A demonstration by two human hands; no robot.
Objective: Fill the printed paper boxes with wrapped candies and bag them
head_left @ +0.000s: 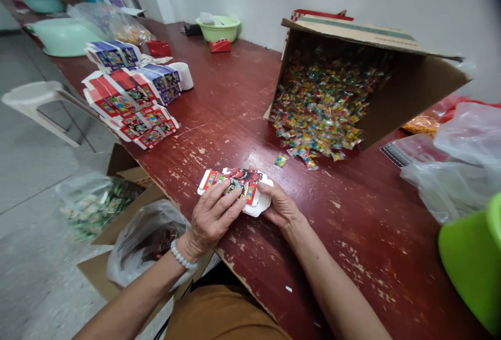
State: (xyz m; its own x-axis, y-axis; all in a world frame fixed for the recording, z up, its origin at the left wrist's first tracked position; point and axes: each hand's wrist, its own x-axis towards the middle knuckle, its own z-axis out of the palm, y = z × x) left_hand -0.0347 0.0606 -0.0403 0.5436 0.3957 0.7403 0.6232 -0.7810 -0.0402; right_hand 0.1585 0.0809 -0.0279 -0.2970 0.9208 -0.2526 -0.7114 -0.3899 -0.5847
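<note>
My left hand (211, 217) presses its fingers on top of a small red, white and colourful printed paper box (238, 183), which lies on the dark red wooden table (344, 215). My right hand (279, 204) grips the same box from its right side, with the fingertips on its top. A single wrapped sweet (281, 160) lies just beyond the box. Behind it, a large heap of colourful wrapped sweets (321, 105) spills from a tipped cardboard carton (407, 84). The box's underside is hidden.
Stacks of flat printed boxes (129, 102) and a white cup (183, 75) stand at the table's left. Basins (218, 28) and a red tape dispenser (219, 45) sit at the back. Plastic bags (454, 162) and a green basin (473, 262) are at right. A bagged carton (144, 243) sits below the near edge.
</note>
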